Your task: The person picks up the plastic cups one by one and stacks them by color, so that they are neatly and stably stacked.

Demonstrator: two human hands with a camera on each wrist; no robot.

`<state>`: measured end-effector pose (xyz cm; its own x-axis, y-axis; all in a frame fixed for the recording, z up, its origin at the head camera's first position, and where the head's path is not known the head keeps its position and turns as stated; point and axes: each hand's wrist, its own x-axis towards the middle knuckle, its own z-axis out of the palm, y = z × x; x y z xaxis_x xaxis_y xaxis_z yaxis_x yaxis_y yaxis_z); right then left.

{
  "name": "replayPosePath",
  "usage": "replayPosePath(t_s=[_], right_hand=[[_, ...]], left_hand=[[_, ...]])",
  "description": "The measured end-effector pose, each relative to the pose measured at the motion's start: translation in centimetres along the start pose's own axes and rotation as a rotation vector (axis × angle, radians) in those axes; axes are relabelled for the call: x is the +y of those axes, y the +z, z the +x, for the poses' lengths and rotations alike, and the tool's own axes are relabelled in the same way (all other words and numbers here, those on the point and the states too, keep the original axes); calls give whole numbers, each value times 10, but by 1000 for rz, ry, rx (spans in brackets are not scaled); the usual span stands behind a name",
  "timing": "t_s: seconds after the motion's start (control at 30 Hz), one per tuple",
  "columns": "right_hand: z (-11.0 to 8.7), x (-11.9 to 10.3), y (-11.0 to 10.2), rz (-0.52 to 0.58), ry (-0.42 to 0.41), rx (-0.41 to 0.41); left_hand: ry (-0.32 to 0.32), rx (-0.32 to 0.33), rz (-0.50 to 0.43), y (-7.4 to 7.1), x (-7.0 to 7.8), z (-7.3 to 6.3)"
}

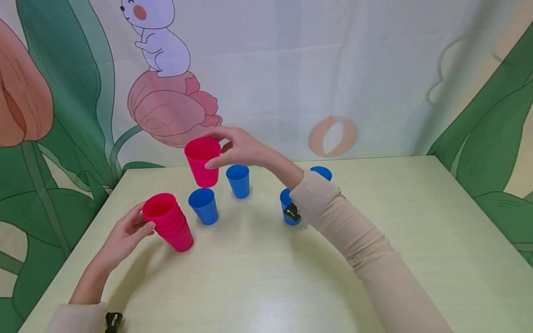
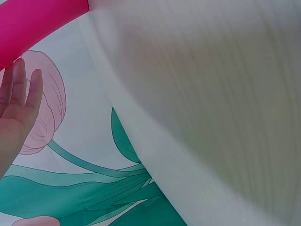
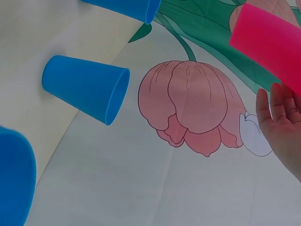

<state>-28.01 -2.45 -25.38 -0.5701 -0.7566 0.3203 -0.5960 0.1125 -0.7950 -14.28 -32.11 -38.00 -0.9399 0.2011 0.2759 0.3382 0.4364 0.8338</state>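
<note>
In the head view my right hand [image 1: 243, 148] holds a single pinkish-red plastic cup [image 1: 204, 169] by its rim and side, mouth up, above the table. Lower left, my left hand [image 1: 124, 238] grips a stack of nested red cups [image 1: 176, 231], slightly tilted; whether its base touches the table I cannot tell. Between and beyond the hands stands a blue cup [image 1: 204, 208], with another blue cup [image 1: 238, 182] behind it. The right wrist view shows the lifted red cup [image 3: 270, 42] against the fingers. Only part of a red cup [image 2: 33, 28] appears in the left wrist view.
Partly behind my right forearm stand a blue cup [image 1: 286, 199] and a farther blue cup [image 1: 321, 172]. The pale table [image 1: 258, 277] ends at a printed curtain [image 1: 266, 83] with flowers and a white animal. Black clips sit on both sleeves.
</note>
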Motion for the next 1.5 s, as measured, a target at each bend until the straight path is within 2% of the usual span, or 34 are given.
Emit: replayPosePath(t_s=[0.6, 1.3, 1.5], right_hand=[[14, -13, 23, -17, -110, -61], [33, -33, 54, -86, -54, -142], [35, -30, 65, -61, -58, -124]], left_hand=[[-2, -1, 10, 0, 0, 1], [2, -13, 10, -1, 0, 0], [3, -18, 9, -2, -1, 0]])
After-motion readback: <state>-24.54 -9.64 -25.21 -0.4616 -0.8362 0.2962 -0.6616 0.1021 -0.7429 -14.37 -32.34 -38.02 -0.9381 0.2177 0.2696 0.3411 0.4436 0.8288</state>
